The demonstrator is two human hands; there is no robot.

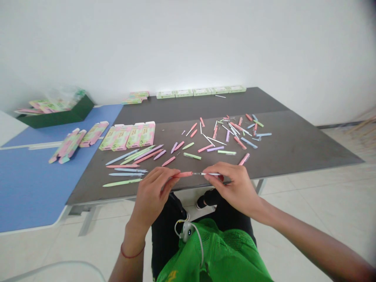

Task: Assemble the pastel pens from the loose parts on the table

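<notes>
My left hand (155, 187) pinches a coral-red pen barrel (185, 174) level above the table's front edge. My right hand (232, 180) pinches a white pen refill (212, 174), its tip in line with the barrel's end; whether it has entered, I cannot tell. A bit of red shows beneath my right fingers, too hidden to name. Left of my left hand lie several pens in red, blue, green and purple, such as a green pen (122, 183). Beyond my hands are loose barrels, including a green one (192, 156), and several white refills (208, 139).
Flat pastel pen boxes (132, 135) lie at the left of the dark table (279, 145). White-green boxes (202, 91) line its back edge. On a blue table (26, 180) stand a dark green bin (58, 117) and folded cartons (69, 145). Pen parts (241, 129) are scattered right.
</notes>
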